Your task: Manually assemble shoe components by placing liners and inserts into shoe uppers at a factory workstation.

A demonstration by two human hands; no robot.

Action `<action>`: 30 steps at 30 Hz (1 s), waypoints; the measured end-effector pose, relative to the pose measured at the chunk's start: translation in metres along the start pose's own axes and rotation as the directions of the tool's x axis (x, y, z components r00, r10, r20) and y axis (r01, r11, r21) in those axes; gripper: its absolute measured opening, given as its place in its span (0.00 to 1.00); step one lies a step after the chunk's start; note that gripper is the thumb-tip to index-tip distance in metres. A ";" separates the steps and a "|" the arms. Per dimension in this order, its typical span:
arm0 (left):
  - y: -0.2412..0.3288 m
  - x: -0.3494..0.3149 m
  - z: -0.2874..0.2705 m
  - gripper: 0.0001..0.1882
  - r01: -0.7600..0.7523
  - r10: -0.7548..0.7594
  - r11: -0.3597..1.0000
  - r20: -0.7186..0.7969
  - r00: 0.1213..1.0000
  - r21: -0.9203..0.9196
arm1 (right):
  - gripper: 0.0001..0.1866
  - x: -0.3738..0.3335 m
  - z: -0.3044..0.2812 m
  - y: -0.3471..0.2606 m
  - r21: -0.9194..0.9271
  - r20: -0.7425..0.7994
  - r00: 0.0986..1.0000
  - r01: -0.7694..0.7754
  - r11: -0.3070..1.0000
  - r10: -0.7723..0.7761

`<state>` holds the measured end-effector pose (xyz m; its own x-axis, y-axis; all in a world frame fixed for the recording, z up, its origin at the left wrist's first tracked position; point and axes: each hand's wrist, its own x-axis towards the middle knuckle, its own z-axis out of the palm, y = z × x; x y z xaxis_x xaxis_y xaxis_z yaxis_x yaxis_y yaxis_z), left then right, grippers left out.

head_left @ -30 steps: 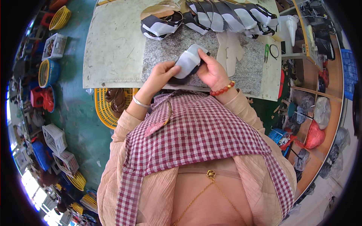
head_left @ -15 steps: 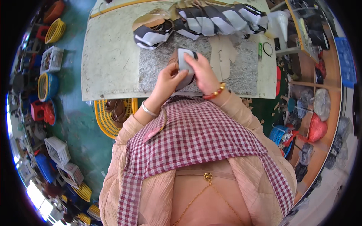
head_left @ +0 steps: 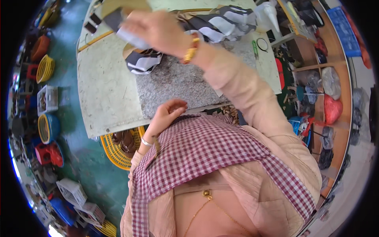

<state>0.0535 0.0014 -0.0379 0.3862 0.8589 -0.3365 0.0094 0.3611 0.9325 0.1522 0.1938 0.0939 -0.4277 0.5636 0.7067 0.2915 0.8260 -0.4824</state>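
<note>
My right hand (head_left: pixel 152 29) reaches far across the table toward the upper left, gripping a pale grey-white shoe piece (head_left: pixel 132 38); a gold bracelet sits on that wrist. My left hand (head_left: pixel 169 112) rests near the table's near edge with fingers loosely curled and nothing in it. A grey speckled stone slab (head_left: pixel 177 83) lies on the pale worktable (head_left: pixel 102 94). Black-and-white shoe pieces lie at the slab's far left corner (head_left: pixel 140 63) and in a row along the far side (head_left: pixel 225 25).
A yellow basket (head_left: pixel 118 152) with brown pieces stands on the green floor under the table's near edge. Coloured baskets and crates (head_left: pixel 47 98) line the floor at left. A white funnel-shaped bottle (head_left: pixel 268 14), a black ring (head_left: pixel 261 44) and shelves with bags (head_left: pixel 327 94) are at right.
My right hand has lifted the pale piece off the slab and swung it to the far left. My left hand let go and drew back to the near edge.
</note>
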 end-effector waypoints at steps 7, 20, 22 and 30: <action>-0.020 0.034 -0.014 0.16 0.085 -0.088 0.996 0.090 0.992 0.037 | 0.13 -0.098 0.046 0.039 -0.269 0.013 0.996 0.085 0.959 -0.084; -0.075 0.226 0.094 0.26 -0.149 0.586 0.538 -0.241 0.774 0.830 | 0.23 -0.272 -0.084 0.228 -0.722 -0.126 0.635 -0.586 0.368 0.762; -0.079 0.236 0.108 0.27 -0.076 0.558 0.525 -0.275 0.783 0.848 | 0.24 -0.275 -0.083 0.233 -0.667 -0.015 0.570 -0.618 0.416 0.822; -0.074 0.230 0.121 0.31 0.194 0.048 0.813 -0.396 0.917 0.549 | 0.27 -0.288 -0.105 0.243 -0.329 0.397 0.414 -0.769 0.548 0.819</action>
<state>0.2535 0.1285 -0.1680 -0.0107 0.9489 -0.3153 0.5895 0.2607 0.7645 0.4359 0.2327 -0.1727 -0.2784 0.9097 -0.3080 0.7701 0.0198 -0.6376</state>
